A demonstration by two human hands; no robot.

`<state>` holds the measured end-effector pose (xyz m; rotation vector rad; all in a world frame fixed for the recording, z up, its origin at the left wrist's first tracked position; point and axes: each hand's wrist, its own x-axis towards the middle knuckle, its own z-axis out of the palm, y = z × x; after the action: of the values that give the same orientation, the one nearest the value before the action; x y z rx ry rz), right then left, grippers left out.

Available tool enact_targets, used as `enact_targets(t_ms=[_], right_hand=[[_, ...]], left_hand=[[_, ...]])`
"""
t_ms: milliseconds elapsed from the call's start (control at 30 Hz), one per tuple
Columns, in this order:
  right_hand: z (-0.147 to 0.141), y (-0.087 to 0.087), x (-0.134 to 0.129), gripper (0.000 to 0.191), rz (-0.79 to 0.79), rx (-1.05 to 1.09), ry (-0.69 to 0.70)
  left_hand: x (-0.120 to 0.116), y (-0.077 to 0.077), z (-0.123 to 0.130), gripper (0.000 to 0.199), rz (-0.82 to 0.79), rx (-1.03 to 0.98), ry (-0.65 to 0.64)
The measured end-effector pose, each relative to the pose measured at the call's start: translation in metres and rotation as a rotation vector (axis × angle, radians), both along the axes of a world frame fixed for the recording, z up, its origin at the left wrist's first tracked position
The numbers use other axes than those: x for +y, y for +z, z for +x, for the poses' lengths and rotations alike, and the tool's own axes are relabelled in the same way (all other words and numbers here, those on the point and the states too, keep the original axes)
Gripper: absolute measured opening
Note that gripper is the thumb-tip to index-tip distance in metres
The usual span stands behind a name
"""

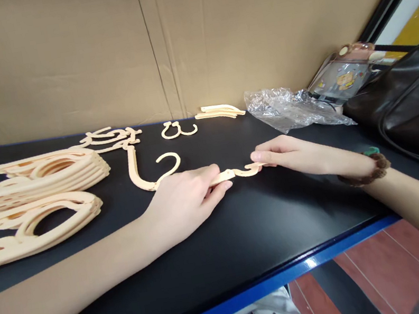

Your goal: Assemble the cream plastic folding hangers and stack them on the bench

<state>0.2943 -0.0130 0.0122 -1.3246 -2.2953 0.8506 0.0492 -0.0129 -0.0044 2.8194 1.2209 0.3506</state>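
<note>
My left hand [191, 192] is closed over a cream plastic clothes hanger [135, 166] on the black table. The hanger's curved hook [178, 159] and one arm stick out beyond the hand; the tip of its other arm shows past my fingers. My right hand [293, 153] pinches a small curved cream hook piece [247, 171] between thumb and fingers. One end of that piece meets the arm's tip; whether it is fastened there I cannot tell. Part of the hanger is hidden under my left hand.
Stacks of folded cream hangers [87, 169] lie at the left. Behind are loose hook pieces [110, 137], two small hooks [178, 129] and several straight pieces [220, 112]. Crumpled clear plastic [293, 105], a printed pouch [341, 78] and a black bag [414, 106] occupy the right. Cardboard [95, 53] stands behind.
</note>
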Motion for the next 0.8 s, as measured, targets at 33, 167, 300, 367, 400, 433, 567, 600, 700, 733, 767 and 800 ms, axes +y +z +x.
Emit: enact_targets(t_ms=[33, 167, 300, 367, 400, 433, 567, 600, 700, 733, 767, 800], right_hand=[[0.0024, 0.0014, 0.0011, 0.045, -0.031, -0.033, 0.007], [0.0103, 0.0067, 0.0043, 0.043, -0.144, -0.094, 0.047], [0.0118, 0.0087, 0.0052, 0.039, -0.2, -0.028, 0.072], [0.0096, 0.0087, 0.0047, 0.038, -0.225, 0.024, 0.049], [0.0082, 0.0087, 0.0043, 0.038, -0.23, 0.053, 0.032], [0.0069, 0.0086, 0.0041, 0.038, -0.229, 0.075, 0.014], [0.0056, 0.0075, 0.0051, 0.038, -0.218, 0.102, -0.014], [0.0063, 0.007, 0.0058, 0.038, -0.214, 0.101, -0.01], [0.0081, 0.006, 0.007, 0.039, -0.188, 0.083, 0.006], [0.0083, 0.0059, 0.0071, 0.039, -0.172, 0.073, 0.008], [0.0081, 0.006, 0.0069, 0.04, -0.153, 0.063, 0.006], [0.0078, 0.0062, 0.0067, 0.041, -0.135, 0.056, 0.002]], left_hand=[[-0.0003, 0.0, 0.0002, 0.034, 0.013, 0.015, -0.029], [-0.0008, 0.0018, 0.0006, 0.03, -0.009, 0.037, -0.046], [-0.0004, 0.0029, 0.001, 0.032, -0.011, 0.067, -0.015], [0.0002, 0.0026, 0.0013, 0.032, 0.003, 0.079, -0.014], [0.0004, 0.0025, 0.0016, 0.032, 0.007, 0.081, -0.015], [0.0007, 0.0025, 0.0018, 0.032, 0.008, 0.083, -0.015], [0.0007, 0.0032, 0.0023, 0.031, 0.015, 0.101, -0.018], [0.0005, 0.0034, 0.0022, 0.031, 0.021, 0.105, -0.019], [0.0003, 0.0037, 0.0019, 0.031, 0.046, 0.111, -0.026], [0.0003, 0.0037, 0.0017, 0.031, 0.047, 0.115, -0.029], [0.0004, 0.0038, 0.0016, 0.032, 0.045, 0.12, -0.032], [0.0004, 0.004, 0.0016, 0.032, 0.041, 0.125, -0.032]])
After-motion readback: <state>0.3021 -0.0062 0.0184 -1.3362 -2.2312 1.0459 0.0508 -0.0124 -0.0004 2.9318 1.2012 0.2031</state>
